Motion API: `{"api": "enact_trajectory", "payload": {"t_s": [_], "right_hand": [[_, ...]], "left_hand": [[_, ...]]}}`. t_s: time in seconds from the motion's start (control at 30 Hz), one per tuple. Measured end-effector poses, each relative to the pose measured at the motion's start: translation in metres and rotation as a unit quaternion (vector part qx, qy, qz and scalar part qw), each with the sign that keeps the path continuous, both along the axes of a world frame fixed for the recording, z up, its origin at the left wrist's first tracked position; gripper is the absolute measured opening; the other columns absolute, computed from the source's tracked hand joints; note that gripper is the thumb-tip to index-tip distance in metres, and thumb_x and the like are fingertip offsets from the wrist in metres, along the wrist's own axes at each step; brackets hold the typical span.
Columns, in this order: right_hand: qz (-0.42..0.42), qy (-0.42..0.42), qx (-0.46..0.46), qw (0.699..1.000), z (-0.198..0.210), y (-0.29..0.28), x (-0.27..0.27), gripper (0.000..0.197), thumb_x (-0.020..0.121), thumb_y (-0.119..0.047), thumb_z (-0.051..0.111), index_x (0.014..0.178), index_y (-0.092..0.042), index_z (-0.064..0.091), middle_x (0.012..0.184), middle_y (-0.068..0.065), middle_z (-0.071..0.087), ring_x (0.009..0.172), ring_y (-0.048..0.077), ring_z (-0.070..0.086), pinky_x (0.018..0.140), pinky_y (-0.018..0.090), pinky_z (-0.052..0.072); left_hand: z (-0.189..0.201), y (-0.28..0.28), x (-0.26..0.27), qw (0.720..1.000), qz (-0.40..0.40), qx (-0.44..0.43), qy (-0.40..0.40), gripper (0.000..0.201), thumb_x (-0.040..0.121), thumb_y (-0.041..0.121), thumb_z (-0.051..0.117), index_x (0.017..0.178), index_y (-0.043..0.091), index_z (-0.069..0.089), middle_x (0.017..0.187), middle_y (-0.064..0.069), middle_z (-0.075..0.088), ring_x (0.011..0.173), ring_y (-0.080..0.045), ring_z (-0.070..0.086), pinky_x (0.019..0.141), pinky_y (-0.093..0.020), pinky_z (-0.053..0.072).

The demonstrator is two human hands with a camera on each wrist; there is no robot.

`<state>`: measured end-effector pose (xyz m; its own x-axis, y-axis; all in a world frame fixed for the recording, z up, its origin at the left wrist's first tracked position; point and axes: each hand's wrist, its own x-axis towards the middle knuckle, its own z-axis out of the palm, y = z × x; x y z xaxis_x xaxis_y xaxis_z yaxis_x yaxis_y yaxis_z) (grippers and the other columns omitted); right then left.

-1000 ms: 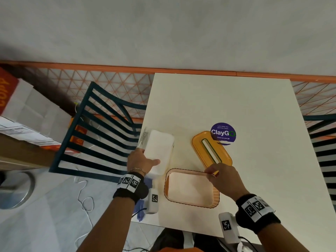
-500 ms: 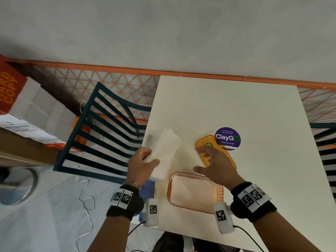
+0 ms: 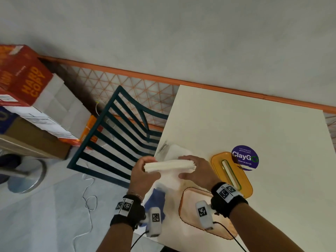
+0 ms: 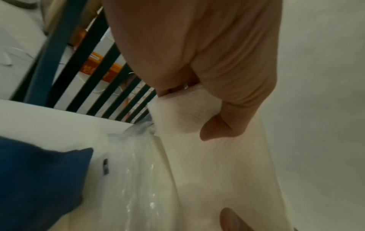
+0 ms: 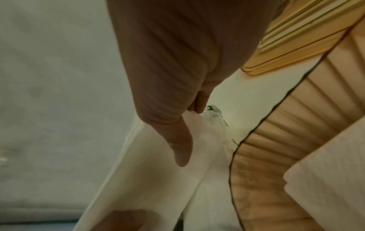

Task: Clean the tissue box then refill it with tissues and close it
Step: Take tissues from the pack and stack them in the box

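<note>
A stack of white tissues (image 3: 170, 165) is held level above the table's left edge. My left hand (image 3: 145, 171) grips its left end, thumb on the near face (image 4: 189, 112). My right hand (image 3: 193, 170) pinches the right end (image 5: 189, 129). Under the stack lies the clear plastic tissue wrapper (image 3: 171, 180) (image 4: 134, 171). The orange box base (image 3: 189, 199) sits near the front edge, partly behind my right wrist, with white tissues (image 5: 326, 187) inside it. Its orange slotted lid (image 3: 231, 175) (image 5: 296, 39) lies flat beside it.
A blue cloth (image 3: 156, 199) (image 4: 39, 171) lies at the table's front left corner. A purple ClayGo sticker (image 3: 244, 157) is behind the lid. A dark slatted chair (image 3: 118, 135) stands left of the table (image 3: 254, 124), with cardboard boxes (image 3: 27, 84) beyond.
My left hand has lifted the tissue stack off the table. My right hand left the box rim, passed the lid and now holds the stack's right end.
</note>
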<state>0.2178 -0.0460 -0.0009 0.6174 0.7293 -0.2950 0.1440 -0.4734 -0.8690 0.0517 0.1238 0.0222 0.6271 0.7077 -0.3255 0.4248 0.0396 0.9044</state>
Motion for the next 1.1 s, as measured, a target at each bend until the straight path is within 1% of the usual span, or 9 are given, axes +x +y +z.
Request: {"api": "enact_trajectory", "payload": {"t_s": [0.17, 0.37, 0.5, 0.6, 0.73, 0.83, 0.93, 1.0, 1.1], "right_hand": [[-0.026, 0.023, 0.023, 0.999, 0.0, 0.012, -0.007, 0.057, 0.064, -0.014, 0.092, 0.115, -0.032, 0.073, 0.116, -0.015, 0.074, 0.106, 0.001, 0.067, 0.092, 0.02, 0.053], [-0.059, 0.023, 0.008, 0.998, 0.0, 0.015, -0.013, 0.039, 0.068, -0.011, 0.087, 0.1, -0.029, 0.074, 0.099, -0.009, 0.077, 0.093, 0.007, 0.071, 0.087, 0.034, 0.06], [-0.08, 0.032, 0.017, 0.996, 0.021, 0.006, -0.003, 0.03, 0.07, -0.017, 0.09, 0.095, -0.025, 0.075, 0.092, -0.004, 0.077, 0.085, 0.009, 0.069, 0.076, 0.028, 0.057], [-0.078, 0.08, 0.03, 0.993, 0.055, -0.015, 0.004, 0.031, 0.074, -0.019, 0.091, 0.101, -0.02, 0.074, 0.095, -0.001, 0.079, 0.086, 0.007, 0.072, 0.074, 0.023, 0.059], [-0.067, 0.125, 0.008, 0.99, 0.077, -0.071, 0.005, 0.034, 0.08, -0.029, 0.087, 0.11, -0.018, 0.073, 0.102, -0.004, 0.08, 0.095, 0.013, 0.076, 0.083, 0.031, 0.061], [-0.061, 0.171, -0.047, 0.982, 0.071, -0.117, -0.004, 0.032, 0.083, -0.031, 0.084, 0.11, -0.018, 0.072, 0.101, -0.001, 0.08, 0.094, 0.017, 0.076, 0.083, 0.035, 0.062], [-0.048, 0.161, -0.126, 0.978, 0.056, -0.151, -0.017, 0.022, 0.086, -0.027, 0.081, 0.103, -0.016, 0.072, 0.094, 0.001, 0.077, 0.086, 0.018, 0.073, 0.077, 0.031, 0.063], [-0.038, 0.149, -0.162, 0.975, 0.043, -0.162, -0.024, 0.028, 0.085, -0.029, 0.08, 0.108, -0.018, 0.07, 0.104, 0.0, 0.075, 0.094, 0.02, 0.072, 0.084, 0.037, 0.063], [-0.034, 0.063, -0.228, 0.971, 0.03, -0.165, -0.033, 0.029, 0.084, -0.035, 0.079, 0.108, -0.023, 0.066, 0.106, -0.009, 0.069, 0.093, 0.009, 0.066, 0.08, 0.021, 0.056]], "left_hand": [[-0.022, -0.008, 0.001, 0.995, 0.07, -0.057, -0.036, 0.069, 0.064, -0.02, 0.071, 0.118, 0.019, 0.057, 0.11, -0.007, 0.066, 0.099, -0.022, 0.067, 0.068, -0.024, 0.06], [-0.021, -0.014, 0.014, 0.996, 0.079, -0.03, -0.018, 0.052, 0.07, -0.02, 0.069, 0.112, 0.009, 0.058, 0.098, -0.005, 0.065, 0.09, -0.022, 0.065, 0.068, -0.019, 0.057], [-0.002, -0.007, 0.015, 0.997, 0.068, -0.029, 0.023, 0.044, 0.078, -0.003, 0.071, 0.116, 0.017, 0.061, 0.099, 0.0, 0.068, 0.095, -0.023, 0.067, 0.08, -0.039, 0.06], [0.023, -0.007, 0.013, 0.999, 0.018, -0.049, 0.013, 0.044, 0.08, 0.0, 0.071, 0.117, 0.021, 0.062, 0.105, -0.004, 0.07, 0.097, -0.022, 0.068, 0.071, -0.031, 0.057], [0.04, -0.026, 0.012, 0.988, -0.12, -0.097, 0.025, 0.041, 0.085, 0.011, 0.075, 0.121, 0.025, 0.065, 0.112, 0.001, 0.075, 0.104, -0.017, 0.071, 0.088, -0.042, 0.061], [0.028, -0.048, 0.012, 0.969, -0.202, -0.13, 0.056, 0.043, 0.076, 0.022, 0.082, 0.117, 0.024, 0.069, 0.111, 0.004, 0.078, 0.104, -0.014, 0.074, 0.094, -0.046, 0.06], [0.012, -0.071, 0.012, 0.959, -0.249, -0.071, 0.111, 0.041, 0.073, 0.023, 0.086, 0.111, 0.026, 0.07, 0.103, 0.009, 0.079, 0.096, -0.009, 0.075, 0.091, -0.041, 0.061], [0.004, -0.084, 0.012, 0.949, -0.276, -0.01, 0.154, 0.037, 0.073, 0.026, 0.085, 0.108, 0.025, 0.072, 0.099, 0.01, 0.079, 0.092, -0.008, 0.074, 0.086, -0.034, 0.062], [-0.002, -0.101, 0.013, 0.929, -0.298, 0.072, 0.206, 0.034, 0.074, 0.032, 0.083, 0.104, 0.023, 0.071, 0.097, 0.01, 0.076, 0.089, -0.009, 0.071, 0.071, -0.021, 0.055]]}}
